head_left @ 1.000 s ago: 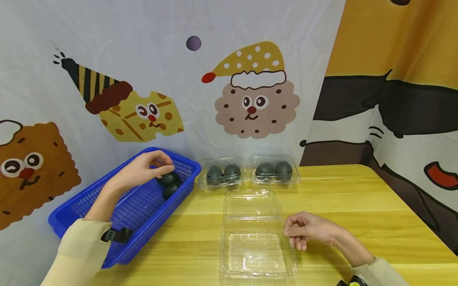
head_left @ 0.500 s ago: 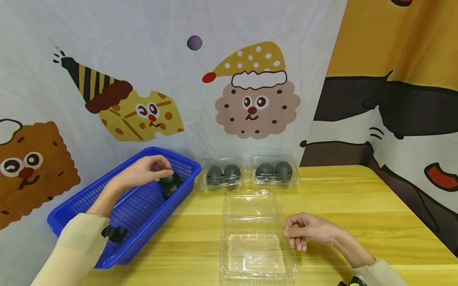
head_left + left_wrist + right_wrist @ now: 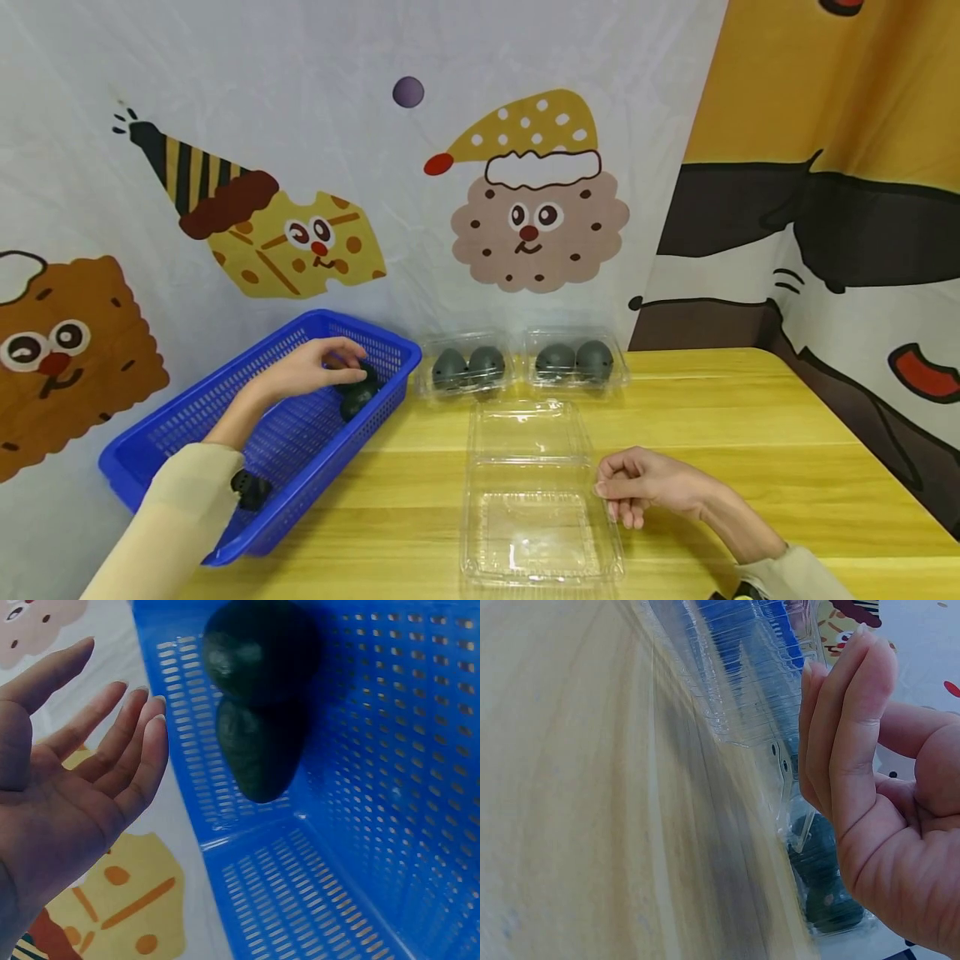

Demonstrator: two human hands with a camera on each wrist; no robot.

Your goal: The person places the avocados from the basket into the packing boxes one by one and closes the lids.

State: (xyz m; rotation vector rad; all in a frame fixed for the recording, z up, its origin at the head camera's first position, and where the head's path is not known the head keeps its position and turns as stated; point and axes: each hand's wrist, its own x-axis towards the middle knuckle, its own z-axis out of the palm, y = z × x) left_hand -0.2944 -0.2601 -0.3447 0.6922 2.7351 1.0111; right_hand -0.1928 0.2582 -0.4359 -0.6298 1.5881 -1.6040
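Observation:
My left hand (image 3: 311, 367) reaches into the blue plastic basket (image 3: 300, 492), fingers loosely bent and apart, right above two dark green avocados (image 3: 358, 402). The left wrist view shows nothing in its fingers; there one rounded avocado (image 3: 259, 652) lies against a tapered avocado (image 3: 262, 750). With thumb and index finger, my right hand (image 3: 652, 479) pinches the right edge of a clear plastic clamshell box (image 3: 536, 533). The box lies unfolded on the table, its lid (image 3: 528, 429) toward the back and nothing inside.
Behind the unfolded box stand two closed clamshells, a left one (image 3: 461, 387) and a right one (image 3: 577, 385), each with two avocados. A printed cloth (image 3: 337, 83) hangs right behind the wooden table (image 3: 712, 400).
My left hand has come down a little toward the avocados, and the upper one shifted slightly right before becoming more covered by the hand. My right hand and the box have stayed put.

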